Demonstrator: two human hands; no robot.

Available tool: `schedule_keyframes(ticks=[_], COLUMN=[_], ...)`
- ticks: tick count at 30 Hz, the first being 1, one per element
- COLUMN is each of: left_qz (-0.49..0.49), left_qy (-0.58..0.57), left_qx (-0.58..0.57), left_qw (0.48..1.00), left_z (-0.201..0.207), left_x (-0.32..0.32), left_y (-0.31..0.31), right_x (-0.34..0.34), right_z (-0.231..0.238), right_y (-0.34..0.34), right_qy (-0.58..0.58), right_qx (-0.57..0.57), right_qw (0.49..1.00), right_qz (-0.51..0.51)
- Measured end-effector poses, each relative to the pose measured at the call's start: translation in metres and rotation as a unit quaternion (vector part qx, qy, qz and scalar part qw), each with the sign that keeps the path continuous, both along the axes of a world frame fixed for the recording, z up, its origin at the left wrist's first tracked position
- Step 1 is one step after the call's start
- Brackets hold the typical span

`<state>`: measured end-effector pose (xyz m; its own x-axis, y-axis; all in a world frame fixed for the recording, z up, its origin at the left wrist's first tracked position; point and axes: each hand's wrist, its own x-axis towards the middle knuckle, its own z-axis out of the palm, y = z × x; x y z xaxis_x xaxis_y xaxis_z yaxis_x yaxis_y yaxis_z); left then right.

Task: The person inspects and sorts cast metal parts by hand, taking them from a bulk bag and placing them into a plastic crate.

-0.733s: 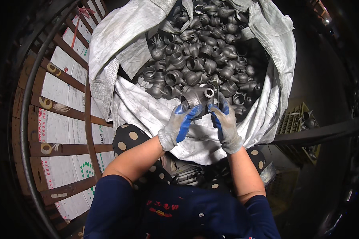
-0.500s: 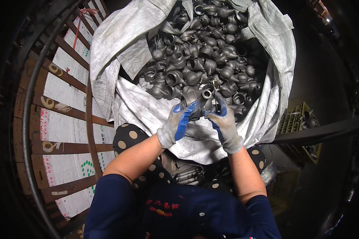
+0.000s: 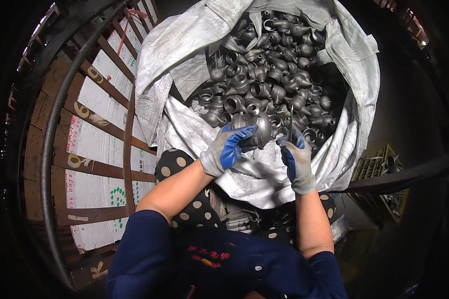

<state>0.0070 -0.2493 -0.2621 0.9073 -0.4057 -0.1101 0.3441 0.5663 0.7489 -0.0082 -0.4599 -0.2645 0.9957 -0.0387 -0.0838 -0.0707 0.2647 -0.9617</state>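
Observation:
My left hand (image 3: 225,150), in a grey glove with a blue palm, is closed round a dark grey metal casting (image 3: 262,130) with a rounded body and a ringed neck. A similar gloved right hand (image 3: 299,162) grips a slim dark rod-like tool (image 3: 291,124) that points away from me. The tool stands a little to the right of the casting, apart from it. Whether it is a file or a blade I cannot make out. Beyond both hands lies a heap of similar metal castings (image 3: 277,65) in a large white woven sack (image 3: 169,47).
To the left rises a brown metal rack (image 3: 129,124) with white printed sheets behind its bars. A yellow plastic crate (image 3: 371,172) with metal parts stands at the right, beside a dark bar (image 3: 404,174). The sack's folded rim borders my hands and knees.
The casting has turned in my left hand, so its round body now shows instead of the open end. My right hand with the tool has drawn away to the right. The view has shifted.

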Motion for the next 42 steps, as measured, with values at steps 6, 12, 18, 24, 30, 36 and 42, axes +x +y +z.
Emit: schedule_keyframes(ticks=[6,12,18,24,30,36,42], left_qz=[0.099,0.276,0.488,0.542,0.722,0.267,0.255], left_qy=[-0.064,-0.221,-0.397,-0.147,-0.329,-0.19,0.176], left_qx=[0.005,0.113,0.71,0.826,0.301,0.289,0.26], left_qw=[0.993,0.929,0.317,0.045,0.529,0.9,0.914], left_z=[0.039,0.146,0.286,0.335,0.25,0.031,-0.143], left_x=[0.012,0.03,0.026,0.037,0.085,0.175,0.209], left_y=[0.039,0.166,0.325,0.462,0.403,0.166,0.024], right_x=[-0.003,-0.005,-0.005,-0.006,-0.009,-0.009,0.0], right_z=[-0.001,-0.001,0.001,0.004,0.016,0.023,0.023], right_y=[-0.005,-0.01,-0.007,-0.006,-0.007,-0.004,-0.004], right_qy=[0.026,0.013,0.025,0.026,0.036,0.065,0.124], right_qx=[0.028,0.046,0.034,0.027,0.005,0.035,0.057], right_qw=[0.999,0.998,0.997,0.996,0.996,0.995,0.989], right_qz=[0.028,0.051,0.065,0.08,0.088,0.069,0.062])
